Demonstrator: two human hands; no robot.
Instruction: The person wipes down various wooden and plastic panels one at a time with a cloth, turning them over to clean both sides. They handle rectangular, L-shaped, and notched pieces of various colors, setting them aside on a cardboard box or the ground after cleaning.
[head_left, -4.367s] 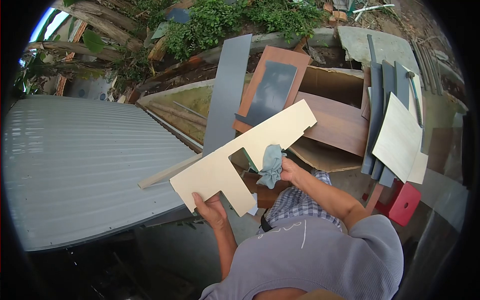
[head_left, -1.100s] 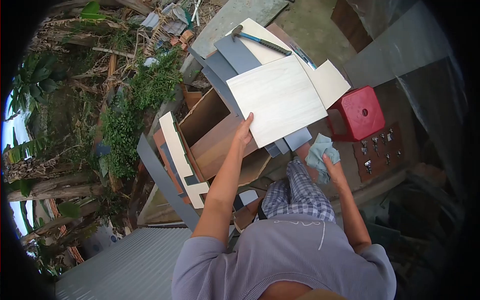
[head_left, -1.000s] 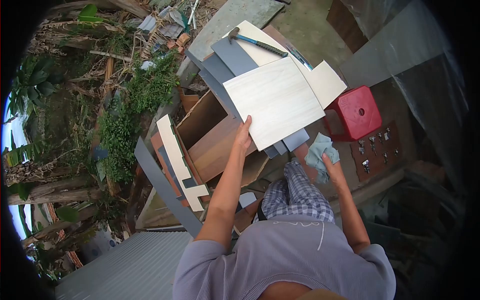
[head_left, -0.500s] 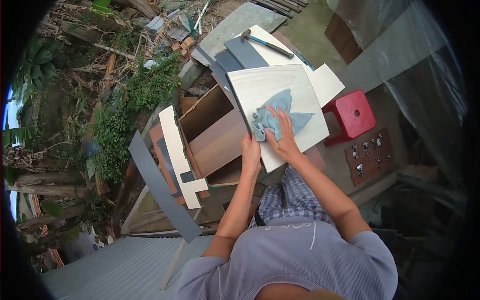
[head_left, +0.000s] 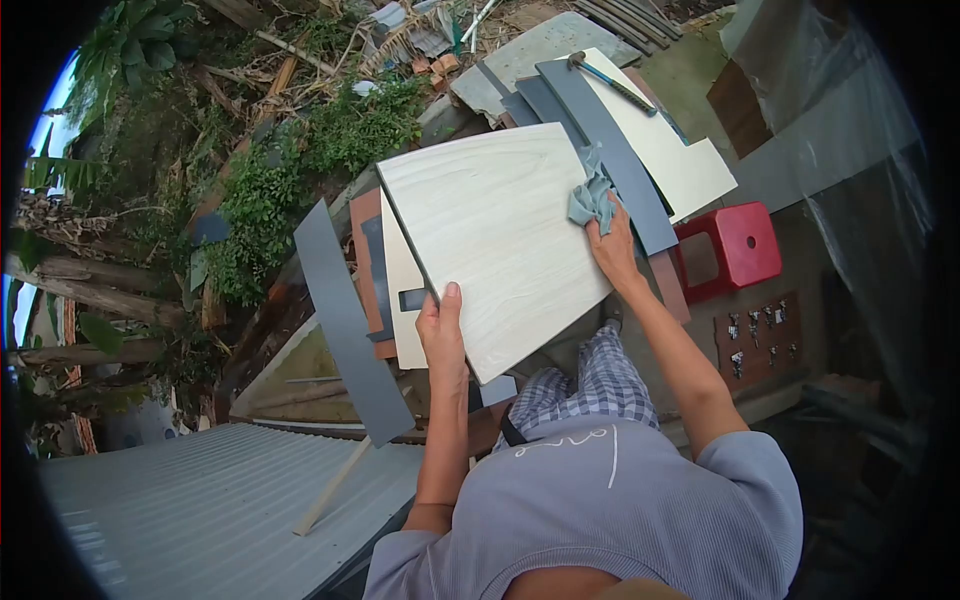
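Note:
A pale wood-grain panel (head_left: 500, 230) with a dark left edge is held up in front of me, tilted. My left hand (head_left: 442, 325) grips its lower left edge, thumb on the pale face and fingers curled behind. At the opposite edge, my right hand (head_left: 612, 238) is closed on a bunched blue-grey cloth (head_left: 591, 200), which lies against the panel's right side. Whether the right fingers also hold the panel's edge is hard to see. Just beyond the cloth lies a long grey panel (head_left: 625, 165).
A hammer (head_left: 612, 84) rests on a cream panel (head_left: 690, 160) at the back. On the right stand a red stool (head_left: 745, 250) and a brown board (head_left: 760, 340) with small metal parts. Another grey strip (head_left: 350, 330) leans at left, near plants and corrugated sheeting (head_left: 230, 490).
The pale panel has moved left and lifted away from the pile, uncovering the long grey panel. My right hand has slid the cloth from the panel's middle to its right edge.

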